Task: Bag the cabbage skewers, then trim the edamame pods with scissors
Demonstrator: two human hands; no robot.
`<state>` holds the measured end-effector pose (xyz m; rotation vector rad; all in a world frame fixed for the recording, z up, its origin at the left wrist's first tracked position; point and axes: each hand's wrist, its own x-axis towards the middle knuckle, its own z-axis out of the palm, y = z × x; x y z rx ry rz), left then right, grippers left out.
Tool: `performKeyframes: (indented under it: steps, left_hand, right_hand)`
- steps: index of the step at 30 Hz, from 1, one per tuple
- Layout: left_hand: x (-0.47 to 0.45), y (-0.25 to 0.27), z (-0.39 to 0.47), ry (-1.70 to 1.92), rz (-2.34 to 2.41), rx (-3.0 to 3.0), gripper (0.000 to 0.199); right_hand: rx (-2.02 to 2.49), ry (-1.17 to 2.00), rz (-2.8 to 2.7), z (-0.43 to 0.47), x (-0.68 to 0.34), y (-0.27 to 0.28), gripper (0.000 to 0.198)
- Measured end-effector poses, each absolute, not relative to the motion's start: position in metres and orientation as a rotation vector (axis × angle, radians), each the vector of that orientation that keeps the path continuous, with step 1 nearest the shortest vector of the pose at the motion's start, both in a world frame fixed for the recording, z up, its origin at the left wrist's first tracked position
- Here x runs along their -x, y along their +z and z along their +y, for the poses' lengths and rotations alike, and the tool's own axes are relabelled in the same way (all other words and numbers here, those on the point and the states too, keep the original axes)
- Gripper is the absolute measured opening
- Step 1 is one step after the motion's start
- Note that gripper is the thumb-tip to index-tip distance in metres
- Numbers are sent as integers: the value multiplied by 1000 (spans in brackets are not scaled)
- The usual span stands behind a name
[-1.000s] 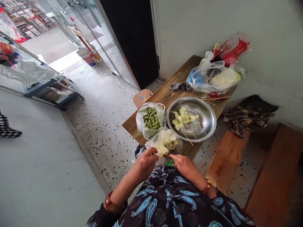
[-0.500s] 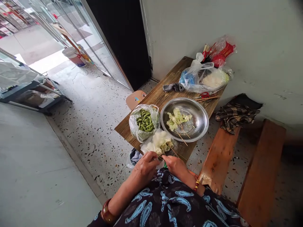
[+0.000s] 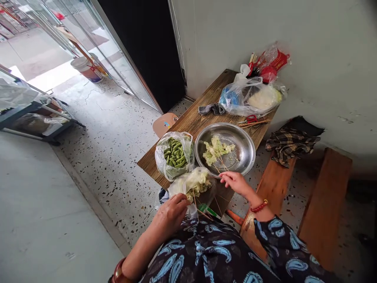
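Observation:
My left hand [image 3: 172,212] is curled at the near edge of a clear plastic bag [image 3: 184,181] on my lap side of the table. Its fingertips are beside cauliflower florets [image 3: 202,186], and what they hold is hidden. Several thin wooden skewers [image 3: 194,197] stick out of that bag. My right hand [image 3: 237,182] is raised by the near rim of a steel basin [image 3: 246,165], its thumb and fingers pinched on what looks like a thin skewer [image 3: 214,177]. Inside the basin lie skewered cauliflower pieces [image 3: 216,150].
A bag of green pods [image 3: 176,153] stands left of the basin on the wooden table [image 3: 188,122]. Behind are a grey cloth [image 3: 211,109], red scissors [image 3: 251,118] and a bag with cauliflower [image 3: 263,98]. Wooden benches [image 3: 272,177] stand at right.
My right hand has moved away from my left hand, rightward and up to the basin's rim. My left hand has shifted slightly left and down. The view has shifted a little.

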<state>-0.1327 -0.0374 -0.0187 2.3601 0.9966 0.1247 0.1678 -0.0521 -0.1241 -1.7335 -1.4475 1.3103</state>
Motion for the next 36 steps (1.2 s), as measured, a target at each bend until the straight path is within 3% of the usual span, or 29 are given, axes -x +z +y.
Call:
performKeyframes:
  steps: [4, 10, 16, 25, 36]
  left_hand:
    - [132, -17, -37, 75, 1047, -2383, 22]
    - [128, -18, -38, 3, 1090, -2354, 22]
    - [125, -17, -43, -15, 1145, -2323, 21]
    - [126, -13, -48, -85, 1212, -2224, 21]
    - [125, -17, -50, -22, 1197, -2216, 24]
  right_hand:
    - [1836, 1249, -1272, -22, -209, -148, 46]
    - [2035, 1165, -1319, 29, -212, -184, 28]
    - [2271, 1076, -1474, 57, -186, -203, 32]
    - [2483, 995, -1517, 51, -177, -219, 35]
    - [2300, 1030, -1579, 18, -204, -219, 32]
